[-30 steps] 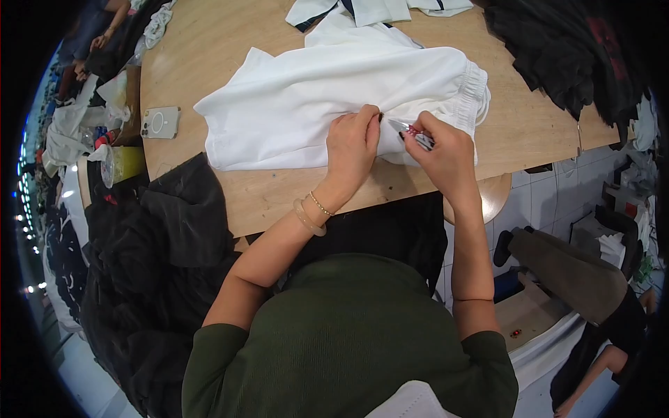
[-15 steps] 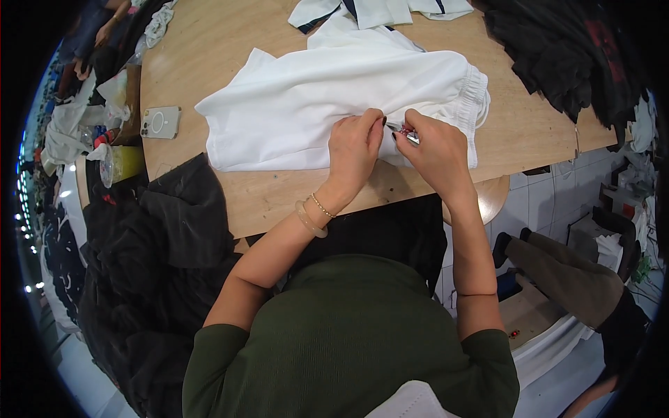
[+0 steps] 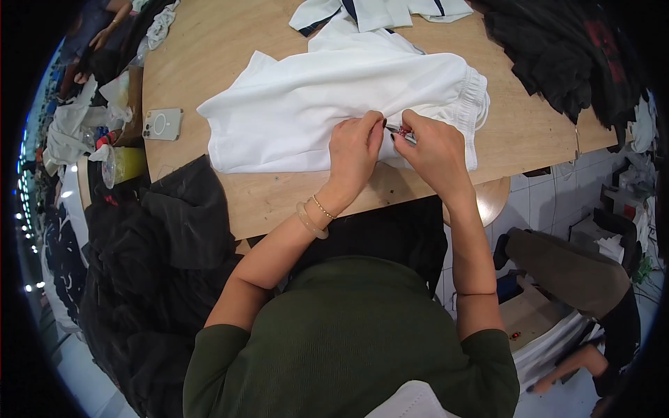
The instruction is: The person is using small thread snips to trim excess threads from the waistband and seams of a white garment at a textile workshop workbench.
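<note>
White shorts [image 3: 279, 104] lie on the wooden table, their gathered elastic waistband [image 3: 472, 97] toward the right and a drawstring loop beyond it. My left hand [image 3: 354, 146] is closed in a pinch on the cloth near the front edge of the shorts. Close beside it, my right hand [image 3: 433, 148] is closed around small metal thread snips [image 3: 402, 132] with a bit of red on them. The tips of the snips point at the pinched spot between my hands. What exactly lies between the left fingertips is too small to make out.
A phone [image 3: 162, 124] lies at the table's left. White garments with dark trim [image 3: 380, 12] lie at the back, dark cloth [image 3: 550, 63] at the right. A dark cloth pile [image 3: 160, 230] hangs at the left edge; another person [image 3: 578, 279] is at lower right.
My hands stay almost in place; the right hand and the snips shift very slightly. The person at lower right has moved an arm further into view.
</note>
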Demonstrator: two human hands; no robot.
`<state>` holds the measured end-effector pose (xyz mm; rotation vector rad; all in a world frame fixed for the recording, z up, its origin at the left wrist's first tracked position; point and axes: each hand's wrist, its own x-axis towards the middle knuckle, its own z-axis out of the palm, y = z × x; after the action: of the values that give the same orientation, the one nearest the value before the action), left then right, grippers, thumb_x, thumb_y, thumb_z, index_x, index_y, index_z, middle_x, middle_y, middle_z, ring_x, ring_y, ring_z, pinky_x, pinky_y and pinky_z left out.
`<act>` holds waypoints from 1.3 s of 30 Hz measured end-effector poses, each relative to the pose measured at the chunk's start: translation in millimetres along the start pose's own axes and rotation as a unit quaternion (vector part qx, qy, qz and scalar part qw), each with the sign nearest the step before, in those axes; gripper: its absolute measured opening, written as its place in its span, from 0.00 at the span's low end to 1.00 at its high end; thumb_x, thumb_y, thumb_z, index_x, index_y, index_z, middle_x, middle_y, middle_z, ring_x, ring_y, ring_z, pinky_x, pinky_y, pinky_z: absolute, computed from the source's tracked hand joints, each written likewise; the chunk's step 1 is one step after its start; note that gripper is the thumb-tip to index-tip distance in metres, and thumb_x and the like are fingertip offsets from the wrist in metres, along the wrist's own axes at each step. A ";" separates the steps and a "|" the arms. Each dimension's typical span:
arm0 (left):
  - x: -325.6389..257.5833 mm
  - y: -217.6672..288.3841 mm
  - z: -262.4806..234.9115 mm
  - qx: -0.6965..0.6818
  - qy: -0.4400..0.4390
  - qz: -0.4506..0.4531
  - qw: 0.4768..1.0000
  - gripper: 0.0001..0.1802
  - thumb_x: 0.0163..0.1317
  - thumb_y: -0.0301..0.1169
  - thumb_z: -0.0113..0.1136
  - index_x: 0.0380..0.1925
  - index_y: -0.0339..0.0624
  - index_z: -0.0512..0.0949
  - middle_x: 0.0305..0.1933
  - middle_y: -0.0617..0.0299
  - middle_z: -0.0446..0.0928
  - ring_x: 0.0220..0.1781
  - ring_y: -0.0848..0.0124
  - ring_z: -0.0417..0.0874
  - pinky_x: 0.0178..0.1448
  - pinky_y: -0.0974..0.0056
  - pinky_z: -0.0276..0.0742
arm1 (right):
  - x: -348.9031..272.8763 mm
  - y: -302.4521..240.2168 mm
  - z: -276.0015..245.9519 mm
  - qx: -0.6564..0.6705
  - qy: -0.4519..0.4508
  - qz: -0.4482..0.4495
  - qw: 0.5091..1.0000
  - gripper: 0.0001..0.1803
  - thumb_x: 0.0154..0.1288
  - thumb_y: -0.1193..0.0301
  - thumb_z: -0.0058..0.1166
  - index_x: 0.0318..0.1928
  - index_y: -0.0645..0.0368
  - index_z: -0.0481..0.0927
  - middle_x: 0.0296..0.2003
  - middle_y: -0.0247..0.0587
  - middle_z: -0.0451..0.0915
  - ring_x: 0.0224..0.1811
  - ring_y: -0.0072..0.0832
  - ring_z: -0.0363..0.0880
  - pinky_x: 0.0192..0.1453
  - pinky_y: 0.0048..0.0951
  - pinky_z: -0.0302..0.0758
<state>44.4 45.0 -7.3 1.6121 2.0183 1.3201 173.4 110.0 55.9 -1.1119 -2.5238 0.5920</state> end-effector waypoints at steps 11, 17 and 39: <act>7.9 -61.5 -155.9 -0.029 0.158 -0.200 0.967 0.11 0.70 0.30 0.43 0.43 0.36 0.74 0.38 0.58 0.83 0.35 0.72 0.81 0.38 0.67 0.74 | -24.7 26.7 -30.8 0.233 0.031 0.150 0.960 0.08 0.64 0.72 0.54 0.42 0.61 0.76 0.28 0.36 0.78 0.30 0.22 0.75 0.37 0.22 0.70; -45.9 -123.6 -242.9 0.065 0.070 -0.385 0.918 0.13 0.69 0.33 0.50 0.40 0.33 0.78 0.35 0.64 0.81 0.37 0.79 0.79 0.39 0.73 0.72 | -23.8 33.8 -11.1 0.362 0.110 0.141 0.915 0.10 0.68 0.77 0.49 0.48 0.62 0.73 0.40 0.32 0.75 0.41 0.18 0.70 0.47 0.19 0.67; 82.5 50.4 -166.0 -0.250 -0.140 0.016 0.958 0.11 0.59 0.32 0.62 0.35 0.39 0.72 0.23 0.67 0.78 0.29 0.77 0.75 0.43 0.67 0.67 | 45.6 -71.5 -37.7 0.501 0.027 0.012 0.865 0.04 0.60 0.78 0.58 0.35 0.65 0.79 0.26 0.28 0.79 0.28 0.11 0.71 0.33 0.16 0.69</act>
<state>-62.8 34.3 151.7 1.4896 1.3608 1.3778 116.3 109.8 129.1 -0.7052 -1.6838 1.5839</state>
